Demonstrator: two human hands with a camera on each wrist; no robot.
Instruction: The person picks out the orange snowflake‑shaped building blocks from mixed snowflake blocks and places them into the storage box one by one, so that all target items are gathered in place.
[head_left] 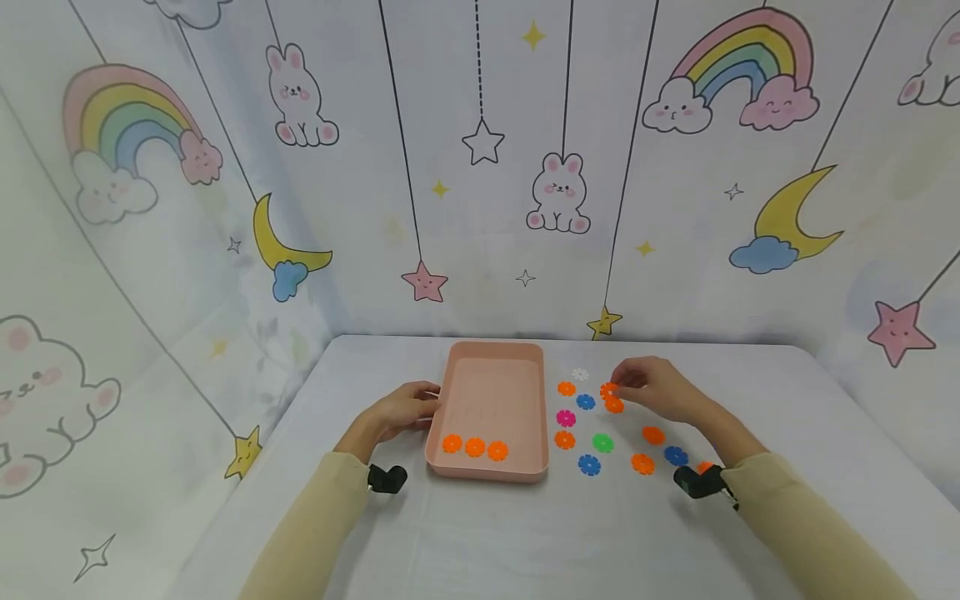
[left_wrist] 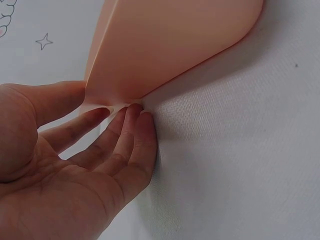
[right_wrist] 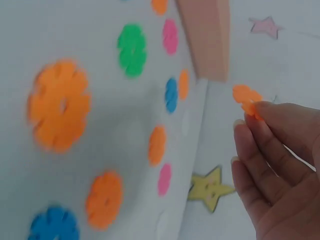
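My right hand (head_left: 660, 390) pinches an orange snowflake building disc (right_wrist: 246, 97) between thumb and fingertips, raised over the right part of the table. Another orange disc (head_left: 615, 406) lies just below it in the head view. My left hand (head_left: 402, 408) rests against the left side of a shallow pink tray (head_left: 495, 354). In the left wrist view its thumb touches the tray wall (left_wrist: 180, 35), and its loosely bent fingers reach the lower edge. Three orange discs (head_left: 475, 447) lie in a row inside the tray at its near end.
Loose discs lie right of the tray: a green disc (head_left: 603, 443), a blue disc (head_left: 589, 465), a pink disc (head_left: 566, 418), a white disc (head_left: 580, 375) and several orange ones. A white cloth (head_left: 480, 533) covers the table. A patterned curtain (head_left: 517, 100) hangs behind.
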